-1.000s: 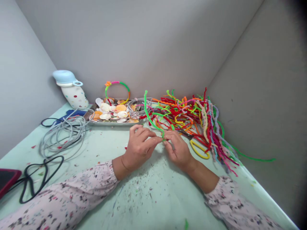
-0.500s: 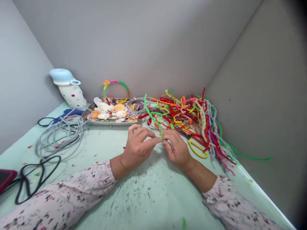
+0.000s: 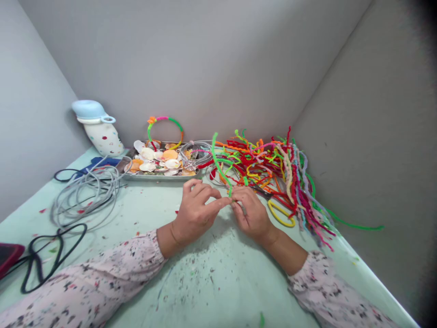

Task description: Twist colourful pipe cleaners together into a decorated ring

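Observation:
My left hand [image 3: 196, 210] and my right hand [image 3: 251, 214] meet over the pale green table [image 3: 211, 273], fingertips pinched together on the lower end of a bright green pipe cleaner [image 3: 218, 164]. The pipe cleaner rises from the pinch and curves up and back toward the wall. A short grey stick pokes out of my right hand's fingers. Just beyond my right hand lies a big tangle of coloured pipe cleaners [image 3: 276, 168]. A yellow loop [image 3: 280, 214] lies beside my right wrist.
A metal tray [image 3: 160, 175] of seashells stands at the back with a coloured pipe-cleaner ring [image 3: 165, 125] leaning behind it. A spotted white jug [image 3: 100, 130] sits at back left. Grey cable coils [image 3: 85, 191] and a black cord [image 3: 48, 255] lie left. Grey walls enclose the table.
The free upper end of the green pipe cleaner has swung slightly to the right. My hands stay pinched together at the same spot.

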The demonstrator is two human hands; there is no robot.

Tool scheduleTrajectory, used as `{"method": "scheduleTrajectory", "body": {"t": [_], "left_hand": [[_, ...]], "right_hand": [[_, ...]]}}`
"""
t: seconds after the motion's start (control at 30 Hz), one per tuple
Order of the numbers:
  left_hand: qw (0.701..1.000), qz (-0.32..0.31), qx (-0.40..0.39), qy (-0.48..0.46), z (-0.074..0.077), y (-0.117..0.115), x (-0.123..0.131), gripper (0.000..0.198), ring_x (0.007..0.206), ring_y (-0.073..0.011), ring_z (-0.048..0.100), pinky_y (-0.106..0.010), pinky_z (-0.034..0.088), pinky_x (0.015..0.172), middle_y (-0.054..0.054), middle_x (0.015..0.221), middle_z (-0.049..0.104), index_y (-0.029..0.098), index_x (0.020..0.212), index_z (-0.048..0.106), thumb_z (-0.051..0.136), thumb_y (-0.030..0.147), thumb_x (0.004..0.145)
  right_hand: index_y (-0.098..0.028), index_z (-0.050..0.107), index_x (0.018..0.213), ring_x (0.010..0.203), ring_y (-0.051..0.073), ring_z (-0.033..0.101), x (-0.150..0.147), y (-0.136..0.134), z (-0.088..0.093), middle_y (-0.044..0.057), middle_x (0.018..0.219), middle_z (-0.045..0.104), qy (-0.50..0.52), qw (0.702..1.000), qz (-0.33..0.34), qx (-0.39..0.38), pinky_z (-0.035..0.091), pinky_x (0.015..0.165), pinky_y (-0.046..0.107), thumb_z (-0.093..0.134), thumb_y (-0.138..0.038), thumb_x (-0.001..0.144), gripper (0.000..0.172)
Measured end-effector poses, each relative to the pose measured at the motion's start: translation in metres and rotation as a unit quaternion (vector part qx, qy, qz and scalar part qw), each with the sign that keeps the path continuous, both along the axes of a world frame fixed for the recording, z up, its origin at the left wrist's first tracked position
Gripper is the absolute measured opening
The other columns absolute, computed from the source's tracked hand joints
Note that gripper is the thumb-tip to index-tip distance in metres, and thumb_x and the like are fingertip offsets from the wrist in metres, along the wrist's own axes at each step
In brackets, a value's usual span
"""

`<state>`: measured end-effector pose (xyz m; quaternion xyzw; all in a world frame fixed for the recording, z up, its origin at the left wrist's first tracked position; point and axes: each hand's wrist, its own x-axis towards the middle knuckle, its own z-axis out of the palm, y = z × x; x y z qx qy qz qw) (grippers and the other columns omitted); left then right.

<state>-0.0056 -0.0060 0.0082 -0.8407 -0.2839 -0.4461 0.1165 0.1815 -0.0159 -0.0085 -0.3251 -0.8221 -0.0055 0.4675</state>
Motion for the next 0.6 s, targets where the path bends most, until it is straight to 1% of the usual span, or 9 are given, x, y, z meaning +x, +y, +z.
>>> {"method": "scheduleTrajectory", "body": {"t": [0.4,0.6], "left_hand": [[1.000,0.001,-0.003,-0.009,-0.0008,0.0003,0.0011,0.023,0.081,-0.0140,0.055,-0.038,0.032,0.090,0.001,0.084,0.067,0.028,0.094,0.067,0.060,0.011,0.082],[1.000,0.006,-0.017,-0.009,-0.0015,-0.0004,0.0027,0.020,0.082,-0.0147,0.055,-0.038,0.032,0.090,0.001,0.083,0.066,0.027,0.096,0.066,0.061,0.014,0.082]], "right_hand": [[-0.021,0.050,0.102,0.100,0.022,0.054,0.0010,0.0019,-0.0018,0.007,0.093,0.058,-0.005,1.000,-0.001,0.011,0.048,0.091,0.047,0.049,-0.009,0.084,0.022],[-0.021,0.051,0.103,0.101,0.023,0.055,0.0018,0.0023,-0.0032,0.008,0.094,0.058,-0.011,1.000,-0.003,0.014,0.048,0.091,0.048,0.048,-0.010,0.085,0.022]]}}
